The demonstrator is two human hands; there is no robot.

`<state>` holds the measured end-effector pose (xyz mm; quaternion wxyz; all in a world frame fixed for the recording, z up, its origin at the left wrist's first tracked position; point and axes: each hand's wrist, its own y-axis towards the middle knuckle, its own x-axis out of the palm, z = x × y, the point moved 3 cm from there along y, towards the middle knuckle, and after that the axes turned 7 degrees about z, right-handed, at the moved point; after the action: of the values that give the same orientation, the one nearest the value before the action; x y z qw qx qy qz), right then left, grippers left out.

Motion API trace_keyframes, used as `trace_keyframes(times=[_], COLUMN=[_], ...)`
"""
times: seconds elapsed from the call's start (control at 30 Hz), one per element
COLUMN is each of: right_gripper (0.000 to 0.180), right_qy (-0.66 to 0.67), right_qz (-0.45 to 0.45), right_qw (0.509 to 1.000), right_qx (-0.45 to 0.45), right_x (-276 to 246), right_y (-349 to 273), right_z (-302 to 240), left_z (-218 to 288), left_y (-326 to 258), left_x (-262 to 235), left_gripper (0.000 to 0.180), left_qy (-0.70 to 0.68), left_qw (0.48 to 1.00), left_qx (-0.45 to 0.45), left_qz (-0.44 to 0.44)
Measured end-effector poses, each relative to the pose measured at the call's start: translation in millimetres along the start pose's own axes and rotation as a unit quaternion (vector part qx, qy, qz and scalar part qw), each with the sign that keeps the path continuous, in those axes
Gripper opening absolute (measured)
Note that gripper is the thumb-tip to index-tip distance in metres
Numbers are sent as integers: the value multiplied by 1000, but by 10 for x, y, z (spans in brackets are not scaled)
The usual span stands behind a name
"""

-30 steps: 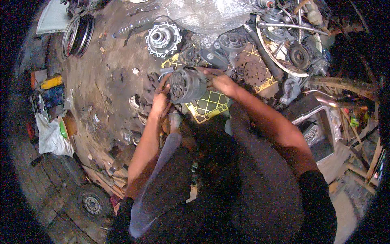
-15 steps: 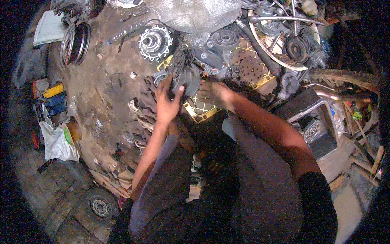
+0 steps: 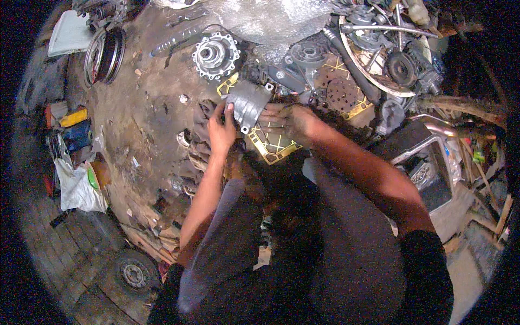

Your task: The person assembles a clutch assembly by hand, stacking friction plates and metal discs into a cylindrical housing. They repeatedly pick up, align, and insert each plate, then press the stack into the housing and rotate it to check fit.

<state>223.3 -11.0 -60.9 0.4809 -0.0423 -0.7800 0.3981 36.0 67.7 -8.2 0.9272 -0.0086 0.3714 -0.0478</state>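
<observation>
A grey metal housing [image 3: 248, 106], curved and with bolt lugs at its corners, is tilted up between my hands. My left hand [image 3: 221, 130] grips its left side, thumb against the curved face. Close to its right edge, my right hand [image 3: 287, 120] has its fingers stretched out side by side, slightly blurred; whether the fingertips touch the housing is hard to tell. A yellow grid-like frame [image 3: 273, 154] lies under and just below the hands. Beyond the housing sits a silver wheel hub [image 3: 215, 55] with a scalloped, holed rim.
Clear plastic wrap [image 3: 260, 21] covers the far middle. At right are a rusty perforated disc [image 3: 342, 96], a large light ring [image 3: 355, 73] with metal parts, and a dark box-like case [image 3: 428, 173]. Wheel rims [image 3: 103, 57] stand far left; a small wheel [image 3: 134, 273] lies near left.
The housing has been turned, so its smooth curved face and corner lugs now show. My left hand has shifted slightly lower on it; the right fingers are straighter. The view has moved a little.
</observation>
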Motion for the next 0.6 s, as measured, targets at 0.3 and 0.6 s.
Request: trace_keyframes(times=[0.3, 0.6], right_gripper=[39, 38], right_qy=[47, 27], right_qz=[80, 262], right_qw=[993, 946], right_qx=[-71, -188], right_x=[269, -104], right_y=[-99, -82], right_z=[-241, -291], left_z=[-214, -405], left_y=[148, 236], left_x=[-34, 44], left_gripper=[57, 50], left_qy=[-74, -77], left_qw=[981, 980], left_qx=[-163, -176], left_qz=[-77, -53])
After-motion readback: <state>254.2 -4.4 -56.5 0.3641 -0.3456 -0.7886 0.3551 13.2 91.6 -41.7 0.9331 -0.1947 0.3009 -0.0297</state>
